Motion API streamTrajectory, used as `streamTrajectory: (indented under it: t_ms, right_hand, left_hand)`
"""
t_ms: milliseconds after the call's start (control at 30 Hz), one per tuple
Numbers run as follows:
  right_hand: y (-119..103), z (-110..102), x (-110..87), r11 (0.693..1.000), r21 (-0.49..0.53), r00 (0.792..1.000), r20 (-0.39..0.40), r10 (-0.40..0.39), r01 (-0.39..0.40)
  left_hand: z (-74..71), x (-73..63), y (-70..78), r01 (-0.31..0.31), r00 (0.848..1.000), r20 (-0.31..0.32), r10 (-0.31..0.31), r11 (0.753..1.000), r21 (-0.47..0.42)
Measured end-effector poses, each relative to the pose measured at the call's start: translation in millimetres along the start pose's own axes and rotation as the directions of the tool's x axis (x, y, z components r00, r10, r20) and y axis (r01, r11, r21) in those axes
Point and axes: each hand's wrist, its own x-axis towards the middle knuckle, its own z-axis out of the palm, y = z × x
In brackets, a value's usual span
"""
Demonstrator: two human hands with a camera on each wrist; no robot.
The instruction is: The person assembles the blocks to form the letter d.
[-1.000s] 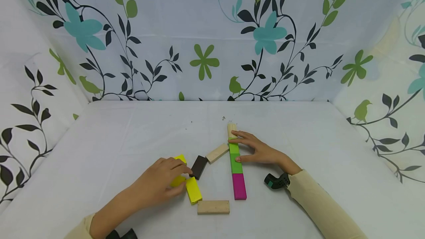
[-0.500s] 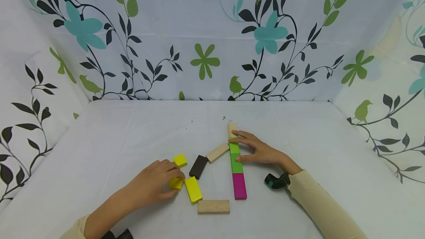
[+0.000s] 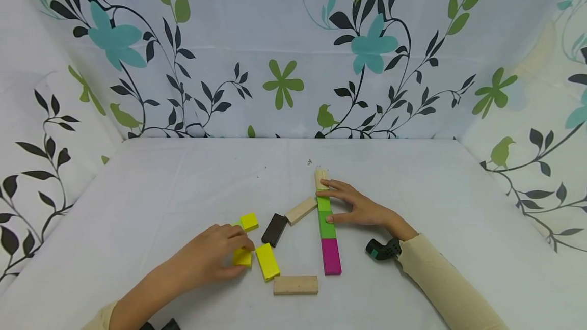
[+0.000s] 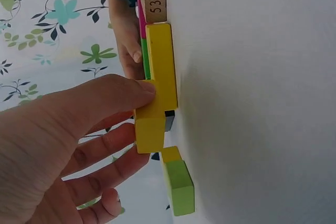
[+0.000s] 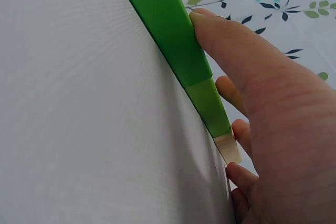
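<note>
White table [image 3: 403, 182], floral backdrop [image 3: 229, 29]; left hand [image 3: 213, 251] pinches yellow block [image 4: 149, 134], relaxed right hand [image 3: 362, 209] touches green block [image 3: 327, 230].

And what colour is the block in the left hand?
The block is yellow, clearest in the left wrist view.

Leaf-patterned cloth backdrop [image 3: 247, 39], white tabletop [image 3: 202, 177]

On the table [image 3: 206, 177], the left hand [image 3: 212, 252] held a yellow block [image 3: 243, 257]; the right hand [image 3: 359, 209] touched a row of blocks [image 3: 326, 229] whose near end was magenta.
</note>
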Motion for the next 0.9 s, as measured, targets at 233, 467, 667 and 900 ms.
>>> streamTrajectory:
  t_ms: [233, 467, 667, 900]
  right_hand:
    - [-2, 0, 0.4, 1.000, -0.007, 1.000, -0.006, 0.005, -0.005]
    - [-1, 1, 0.3, 1.000, 0.001, 1.000, -0.002, 0.010, -0.010]
    - [0, 1, -0.5, 1.000, -0.010, 1.000, -0.007, 0.004, -0.004]
    - [-1, -1, -1.4, 1.000, -0.005, 1.000, -0.004, 0.008, -0.008]
  left_hand:
    - [3.1, 6.6, 10.5, -0.148, 0.979, -0.150, 0.140, 0.988, -0.049]
    - [9.5, 22.1, 28.4, -0.262, 0.948, -0.199, 0.249, 0.964, -0.041]
    - [13.3, 38.6, 47.8, -0.305, 0.943, -0.147, 0.300, 0.952, -0.013]
    - [16.8, 61.0, 67.3, -0.371, 0.920, -0.121, 0.373, 0.928, 0.036]
